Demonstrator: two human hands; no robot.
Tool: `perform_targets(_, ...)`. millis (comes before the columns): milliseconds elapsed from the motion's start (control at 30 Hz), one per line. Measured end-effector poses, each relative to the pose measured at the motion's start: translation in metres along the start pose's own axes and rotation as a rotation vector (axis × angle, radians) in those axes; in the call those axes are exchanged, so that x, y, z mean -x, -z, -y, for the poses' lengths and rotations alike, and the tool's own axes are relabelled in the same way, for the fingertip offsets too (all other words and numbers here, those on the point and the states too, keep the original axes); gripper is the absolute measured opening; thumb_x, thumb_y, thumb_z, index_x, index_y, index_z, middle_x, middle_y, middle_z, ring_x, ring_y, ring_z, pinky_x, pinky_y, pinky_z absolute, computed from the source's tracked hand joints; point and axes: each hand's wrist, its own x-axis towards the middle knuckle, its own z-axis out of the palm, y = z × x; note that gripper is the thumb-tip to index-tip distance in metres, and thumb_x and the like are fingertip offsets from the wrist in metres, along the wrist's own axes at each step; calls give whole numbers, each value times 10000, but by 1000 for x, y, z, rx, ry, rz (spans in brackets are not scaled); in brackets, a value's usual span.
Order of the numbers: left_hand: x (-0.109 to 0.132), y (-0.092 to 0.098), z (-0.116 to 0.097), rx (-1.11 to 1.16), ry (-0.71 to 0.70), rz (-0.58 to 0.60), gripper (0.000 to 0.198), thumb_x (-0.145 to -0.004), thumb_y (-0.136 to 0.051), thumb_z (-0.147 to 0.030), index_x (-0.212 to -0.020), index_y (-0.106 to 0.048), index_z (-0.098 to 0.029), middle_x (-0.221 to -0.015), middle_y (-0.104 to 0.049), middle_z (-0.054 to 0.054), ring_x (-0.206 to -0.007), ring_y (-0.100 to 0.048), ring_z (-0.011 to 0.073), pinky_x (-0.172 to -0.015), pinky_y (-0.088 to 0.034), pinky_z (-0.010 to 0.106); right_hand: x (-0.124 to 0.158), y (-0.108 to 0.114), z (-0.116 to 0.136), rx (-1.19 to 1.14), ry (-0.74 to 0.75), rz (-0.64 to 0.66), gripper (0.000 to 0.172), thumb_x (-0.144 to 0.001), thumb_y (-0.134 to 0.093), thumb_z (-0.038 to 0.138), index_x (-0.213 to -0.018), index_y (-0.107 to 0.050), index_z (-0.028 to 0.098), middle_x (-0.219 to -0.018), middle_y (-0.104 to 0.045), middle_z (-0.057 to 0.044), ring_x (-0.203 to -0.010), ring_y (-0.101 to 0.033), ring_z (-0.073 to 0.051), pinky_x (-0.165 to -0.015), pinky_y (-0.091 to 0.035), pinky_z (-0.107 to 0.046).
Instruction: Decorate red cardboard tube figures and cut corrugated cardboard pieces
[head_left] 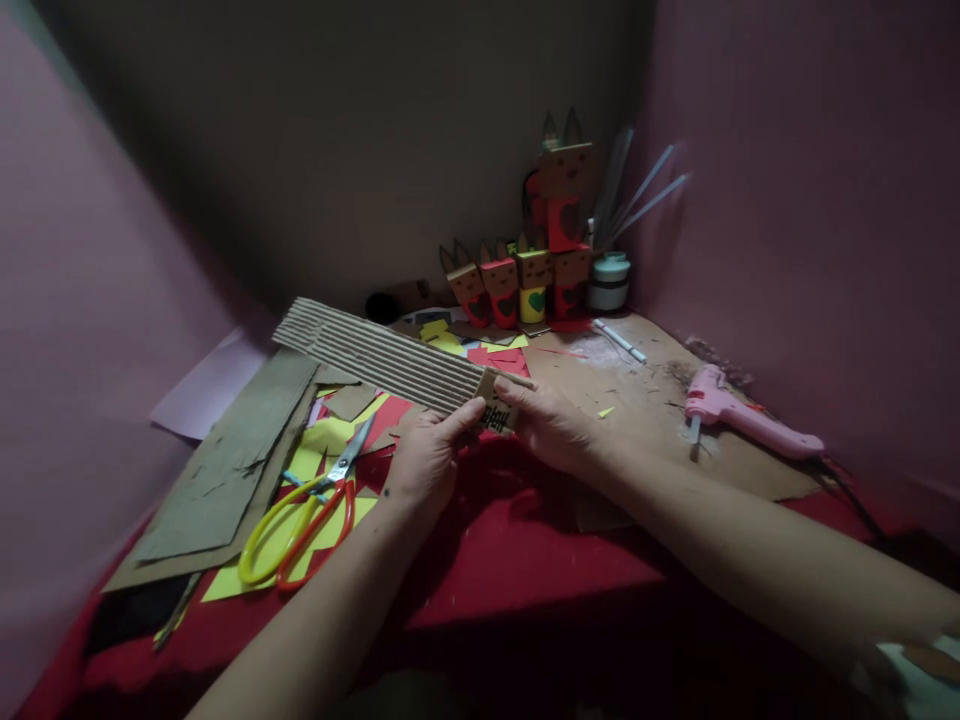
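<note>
A long strip of corrugated cardboard (382, 360), ridged side showing, is held up in front of me above the table. My left hand (431, 455) pinches its lower edge near the right end. Gripping that same end is my right hand (551, 420), its thumb on top. Dark printed characters show on a smooth, folded-over part between the two hands. Left of my left hand lie scissors (330, 510) with one yellow and one red handle, blades slightly apart, on yellow paper scraps (322, 440).
Flat cardboard sheets (217, 470) are stacked at the left. Several small cardboard animal figures (532, 285) stand at the back, beside a lidded jar (609, 282) and clear glue sticks (649, 195). A pink glue gun (750, 415) and a white pen (619, 341) lie on the right.
</note>
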Motion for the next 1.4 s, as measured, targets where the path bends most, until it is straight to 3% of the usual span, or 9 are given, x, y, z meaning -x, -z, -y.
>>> perform_targets(67, 1, 3, -3, -33, -15, -18, 315, -739, -724, -376, -552, -598, -155, -531, -532, -23, -509, -451, 99, -532, -379, 246, 0, 4, 7, 86, -25, -48, 313, -734, -742, 434, -887, -725, 161, -826, -718, -55, -767, -634, -178, -745, -506, -316)
perform_targets(167, 4, 5, -11, -99, -34, -18, 194, -713, -749, -287, -599, -662, -156, -583, -580, -21, -541, -460, 98, -542, -364, 237, -2, 10, 11, 182, -30, -126, 252, -699, -770, 395, -726, -725, 149, -687, -689, -32, -645, -593, -146, -669, -473, -292)
perform_targets(400, 0, 17, -14, -267, 16, 68, 319, -704, -751, -318, -506, -557, -162, -417, -409, -58, -408, -301, 74, -432, -199, 247, -3, 14, 8, 202, -62, -172, 248, -657, -791, 390, -712, -747, 152, -647, -682, -22, -611, -581, -133, -659, -441, -290)
perform_targets(600, -4, 24, -13, -320, 20, 137, 250, -673, -737, -290, -528, -579, -163, -413, -472, -36, -387, -367, 82, -411, -252, 238, -4, 18, 6, 236, -107, -125, 248, -669, -778, 410, -707, -741, 168, -621, -664, -15, -572, -544, -127, -609, -413, -280)
perform_targets(900, 4, 16, -26, -348, -46, 205, 200, -671, -703, -227, -507, -612, -159, -419, -447, -48, -404, -315, 65, -385, -210, 225, -2, 12, 7, 202, -140, -195, 204, -585, -796, 324, -573, -639, 193, -571, -611, 0, -554, -524, -136, -556, -414, -288)
perform_targets(1067, 1, 22, -27, -358, -14, 249, 247, -661, -709, -233, -469, -568, -170, -402, -420, -48, -387, -309, 68, -378, -218, 229, -2, 15, 7, 232, -163, -120, 224, -624, -790, 350, -643, -653, 174, -605, -627, 7, -564, -526, -119, -564, -403, -272)
perform_targets(1167, -1, 27, -23, -374, 20, 273, 191, -645, -726, -241, -509, -617, -164, -416, -463, -29, -387, -357, 83, -379, -244, 230, -1, 15, 6, 306, -147, -84, 209, -647, -779, 340, -694, -673, 167, -638, -636, 11, -593, -531, -113, -590, -392, -264)
perform_targets(1400, -1, 27, -16, -342, 5, 280, 94, -631, -739, -242, -612, -712, -154, -473, -552, -16, -425, -424, 99, -409, -315, 227, 9, 2, 7, 451, -51, -197, 265, -662, -736, 351, -604, -549, 173, -558, -516, 53, -525, -429, -84, -510, -320, -236)
